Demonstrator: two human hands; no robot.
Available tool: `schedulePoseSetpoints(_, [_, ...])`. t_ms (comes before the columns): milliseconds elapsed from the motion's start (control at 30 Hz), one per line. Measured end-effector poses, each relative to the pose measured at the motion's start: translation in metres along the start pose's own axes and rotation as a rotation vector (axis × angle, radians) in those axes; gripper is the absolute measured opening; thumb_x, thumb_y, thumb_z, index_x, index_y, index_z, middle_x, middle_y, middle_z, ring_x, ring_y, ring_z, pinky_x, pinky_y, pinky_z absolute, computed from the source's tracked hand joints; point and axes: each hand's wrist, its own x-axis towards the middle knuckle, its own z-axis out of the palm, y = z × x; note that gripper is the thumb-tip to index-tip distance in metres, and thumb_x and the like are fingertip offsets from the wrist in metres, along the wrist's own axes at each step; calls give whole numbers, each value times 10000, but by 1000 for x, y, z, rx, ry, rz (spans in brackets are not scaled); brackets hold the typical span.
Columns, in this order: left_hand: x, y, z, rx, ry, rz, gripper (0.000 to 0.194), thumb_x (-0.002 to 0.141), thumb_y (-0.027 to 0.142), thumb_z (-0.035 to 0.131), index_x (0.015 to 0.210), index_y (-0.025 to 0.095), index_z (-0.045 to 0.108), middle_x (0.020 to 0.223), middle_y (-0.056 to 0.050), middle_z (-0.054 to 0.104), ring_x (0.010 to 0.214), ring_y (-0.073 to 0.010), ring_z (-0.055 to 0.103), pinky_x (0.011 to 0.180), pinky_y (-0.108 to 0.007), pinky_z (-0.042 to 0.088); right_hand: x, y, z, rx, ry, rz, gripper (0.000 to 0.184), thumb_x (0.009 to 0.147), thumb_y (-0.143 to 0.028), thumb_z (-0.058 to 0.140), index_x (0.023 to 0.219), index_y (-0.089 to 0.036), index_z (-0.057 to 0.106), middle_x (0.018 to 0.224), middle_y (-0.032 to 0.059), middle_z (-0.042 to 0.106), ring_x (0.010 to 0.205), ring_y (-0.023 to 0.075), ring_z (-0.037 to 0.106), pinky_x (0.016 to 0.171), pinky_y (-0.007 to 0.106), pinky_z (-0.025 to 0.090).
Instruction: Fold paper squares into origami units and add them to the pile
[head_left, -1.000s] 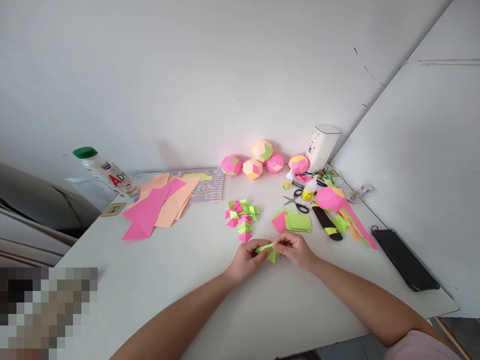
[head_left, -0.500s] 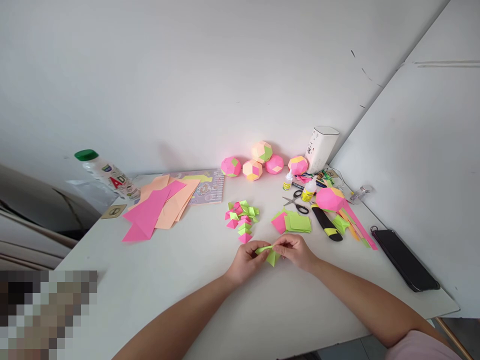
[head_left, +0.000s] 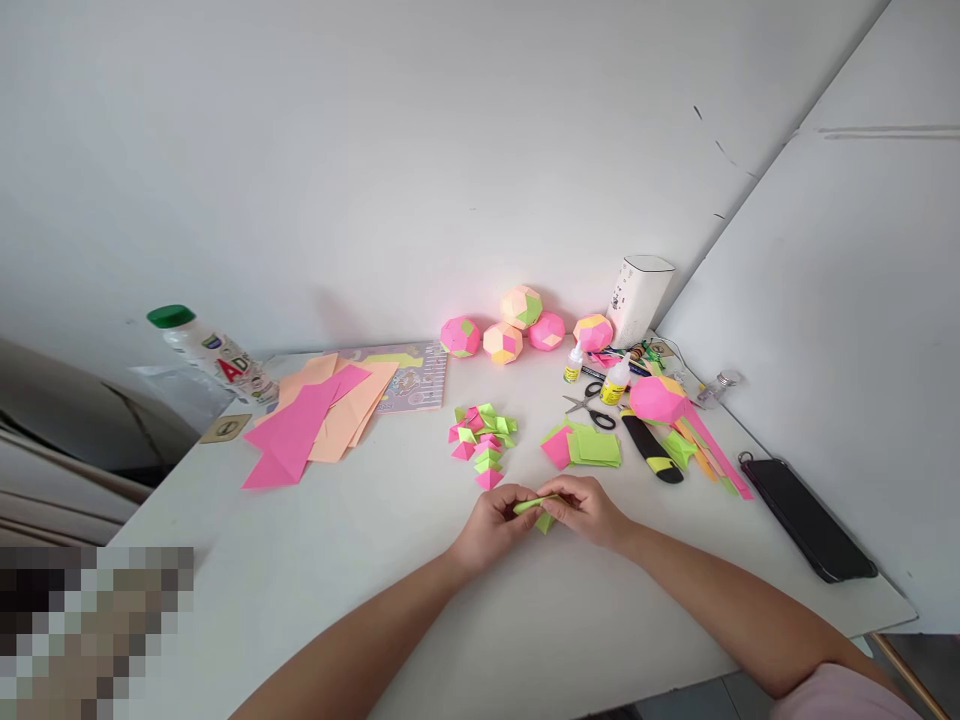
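Both hands hold one piece of folded green paper (head_left: 545, 523) low over the front part of the white table. My left hand (head_left: 495, 523) pinches its left side between thumb and fingers. My right hand (head_left: 589, 510) grips the right side, close against the left fingertips, and covers much of the paper. Just beyond them lies a cluster of small folded pink and green paper pieces (head_left: 485, 437). To the right of that is a stack of green paper squares (head_left: 595, 447), with a pink square (head_left: 557, 446) partly under it.
Faceted paper balls (head_left: 502, 342) sit by the wall. Scissors (head_left: 592, 405), a glue bottle (head_left: 616, 381), a black and yellow cutter (head_left: 651, 446) and a phone (head_left: 808, 518) lie to the right. Pink and peach sheets (head_left: 304, 425) and a green-capped bottle (head_left: 214, 352) are at left.
The fingers have drawn closer together on the green paper, and the right hand now covers more of it. Less of the paper shows below the hands.
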Motion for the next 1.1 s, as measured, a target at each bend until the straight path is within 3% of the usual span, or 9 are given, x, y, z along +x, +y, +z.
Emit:
schedulePoseSetpoints(267, [2, -6, 1, -192, 59, -43, 242, 726, 325, 654, 869, 144, 581, 640, 18, 547, 530, -73, 456, 499, -200, 371, -1, 8, -1, 57, 73, 122, 252, 794, -365, 591, 909, -156, 674, 622, 11, 595, 487, 100, 509, 451, 218, 462])
schedulePoseSetpoints(467, [3, -6, 1, -170, 111, -46, 309, 693, 366, 679, 887, 145, 581, 605, 34, 512, 512, -72, 435, 491, -209, 377, -1, 8, -1, 93, 28, 161, 269, 785, -370, 601, 944, -164, 669, 553, -23, 532, 461, 89, 482, 458, 220, 470])
schedulePoseSetpoints(800, [3, -9, 1, -182, 99, -23, 317, 691, 384, 679, 894, 156, 592, 649, 22, 528, 530, -79, 440, 497, -215, 370, 0, 6, -2, 161, 23, 198, 244, 771, -366, 619, 891, -158, 664, 657, 5, 592, 549, 106, 527, 470, 214, 478])
schedulePoseSetpoints(1100, [3, -8, 2, -186, 112, -25, 314, 678, 386, 689, 857, 144, 602, 621, 30, 506, 507, -69, 425, 484, -211, 362, 1, 7, -3, 176, 1, 204, 262, 762, -384, 623, 846, -137, 654, 596, -12, 556, 506, 98, 508, 458, 215, 451])
